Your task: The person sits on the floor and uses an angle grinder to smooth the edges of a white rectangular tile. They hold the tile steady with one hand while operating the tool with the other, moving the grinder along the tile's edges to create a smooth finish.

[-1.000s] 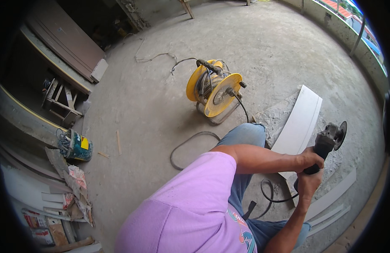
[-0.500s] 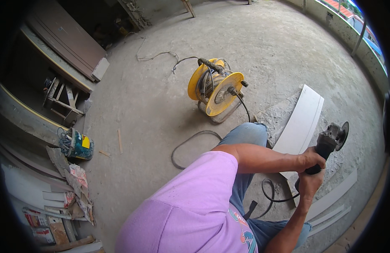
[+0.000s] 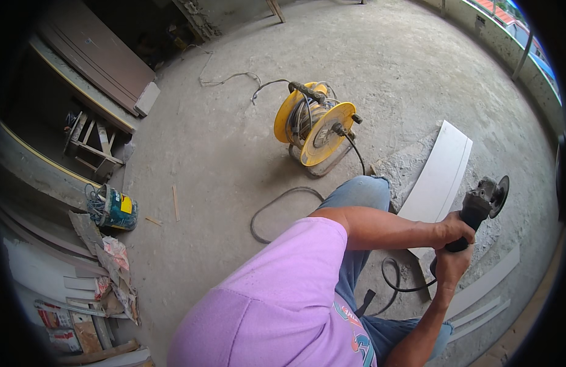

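I hold a black and grey angle grinder (image 3: pixel 477 207) in both hands on the right side of the view. My left hand (image 3: pixel 457 230) is wrapped around its dark body. My right hand (image 3: pixel 453 264) grips the rear end just below, where the black cord (image 3: pixel 411 289) comes out. The thin cutting disc (image 3: pixel 499 197) points up and away to the right, clear of any board. Beside the grinder, a long white panel (image 3: pixel 439 174) with a line along it lies over a rough grey slab (image 3: pixel 407 160).
A yellow cable reel (image 3: pixel 329 131) stands ahead, its cord looping over the concrete floor (image 3: pixel 203 159). White strips (image 3: pixel 488 281) lie at the right. A bucket (image 3: pixel 118 209) with cable and scrap boards (image 3: pixel 105 263) sit along the left. A low wall (image 3: pixel 509 52) borders the far right.
The whole view has shifted very slightly. Both hands keep the same grip on the angle grinder, and the panel and reel stay in place.
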The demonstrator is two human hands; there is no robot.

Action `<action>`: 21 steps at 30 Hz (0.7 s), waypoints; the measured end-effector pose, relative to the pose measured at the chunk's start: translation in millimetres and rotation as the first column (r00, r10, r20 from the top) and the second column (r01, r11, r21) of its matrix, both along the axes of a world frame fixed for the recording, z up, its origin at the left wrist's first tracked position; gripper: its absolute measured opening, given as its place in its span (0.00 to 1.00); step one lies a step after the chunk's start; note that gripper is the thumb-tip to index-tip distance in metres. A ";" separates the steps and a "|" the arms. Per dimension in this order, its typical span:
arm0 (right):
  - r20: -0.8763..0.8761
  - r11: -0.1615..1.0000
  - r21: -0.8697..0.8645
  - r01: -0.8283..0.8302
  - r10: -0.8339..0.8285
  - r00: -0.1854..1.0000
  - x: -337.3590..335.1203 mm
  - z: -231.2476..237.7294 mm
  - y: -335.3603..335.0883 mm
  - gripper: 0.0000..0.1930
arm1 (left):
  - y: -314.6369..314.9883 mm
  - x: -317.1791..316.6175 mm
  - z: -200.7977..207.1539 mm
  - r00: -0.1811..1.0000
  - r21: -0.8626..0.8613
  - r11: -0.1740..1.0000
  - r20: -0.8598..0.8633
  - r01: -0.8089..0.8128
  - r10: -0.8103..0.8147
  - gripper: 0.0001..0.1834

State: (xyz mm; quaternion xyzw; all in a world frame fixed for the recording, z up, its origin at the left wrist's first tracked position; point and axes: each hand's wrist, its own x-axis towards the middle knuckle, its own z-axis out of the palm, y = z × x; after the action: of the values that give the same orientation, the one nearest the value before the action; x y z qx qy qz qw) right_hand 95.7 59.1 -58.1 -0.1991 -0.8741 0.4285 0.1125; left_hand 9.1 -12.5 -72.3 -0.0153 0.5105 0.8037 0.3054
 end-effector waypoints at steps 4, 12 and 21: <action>0.006 1.000 0.013 0.008 -0.008 1.000 -0.6 1.3 -1.1 0.36 | -1.3 0.2 3.3 1.000 0.006 1.000 0.006 0.009 -0.009 0.25; 0.051 1.000 -0.013 0.024 -0.023 0.998 0.5 8.2 -4.1 0.34 | -4.3 0.5 4.4 1.000 0.037 0.999 0.011 0.015 -0.016 0.23; 0.045 0.997 -0.074 0.014 -0.011 0.999 -4.6 2.7 -0.8 0.34 | -3.7 -4.0 9.2 0.999 -0.044 0.998 0.003 0.052 -0.052 0.21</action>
State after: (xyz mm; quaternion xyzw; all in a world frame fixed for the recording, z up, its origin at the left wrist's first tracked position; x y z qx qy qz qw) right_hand 91.0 58.4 -55.4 -0.2181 -0.8587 0.4553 0.0882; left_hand 5.1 -16.3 -63.1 -0.0094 0.5281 0.7840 0.3261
